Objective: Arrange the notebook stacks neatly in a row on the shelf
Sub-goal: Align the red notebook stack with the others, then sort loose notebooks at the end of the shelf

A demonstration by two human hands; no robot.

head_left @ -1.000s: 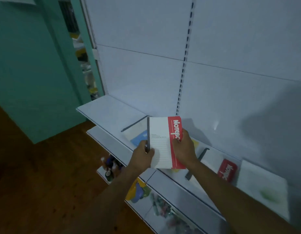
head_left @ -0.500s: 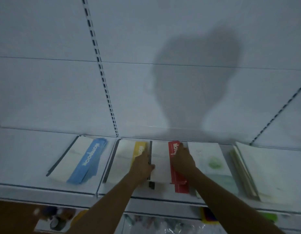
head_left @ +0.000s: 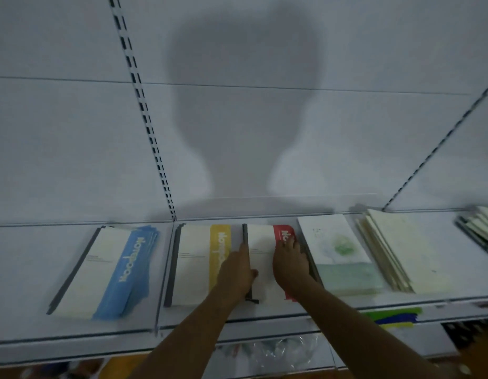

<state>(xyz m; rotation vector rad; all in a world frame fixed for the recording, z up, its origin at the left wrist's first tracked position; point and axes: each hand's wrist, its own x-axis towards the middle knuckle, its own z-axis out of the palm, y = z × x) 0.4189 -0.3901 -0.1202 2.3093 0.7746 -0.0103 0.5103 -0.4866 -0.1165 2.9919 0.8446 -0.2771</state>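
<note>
where hands [head_left: 264,269] press, red notebook stack [head_left: 262,258] on shelf [head_left: 32,269]

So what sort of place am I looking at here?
Most likely a stationery shop: a white display shelf with slotted uprights, and notebook stacks laid in a row by colour.

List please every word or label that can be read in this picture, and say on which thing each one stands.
"Notebook", white letters, on the blue band of the blue notebook stack.
"Noteb", then the left hand hides the rest, on the yellow notebook stack.
"No", then the right hand hides the rest, on the red notebook stack.
Small grey lines on the white covers: too blurred to read.
Green-patterned stack: no readable text.
</note>
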